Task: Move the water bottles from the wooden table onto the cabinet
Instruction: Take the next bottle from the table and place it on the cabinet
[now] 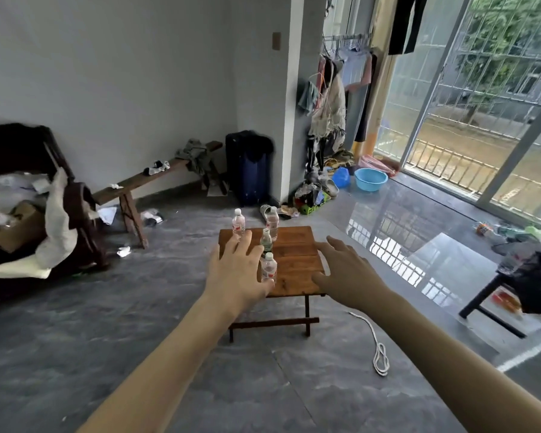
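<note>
Four bottles stand upright on the table (297, 260): a far-left bottle (238, 225), a far one (272, 222), a green-labelled middle one (266, 242) and a near one (269, 267). Both hands reach out with fingers spread (holding nothing). Left hand (236, 271) seems just short of the near bottle; right hand (345, 273) hovers over the table's right edge.
</note>
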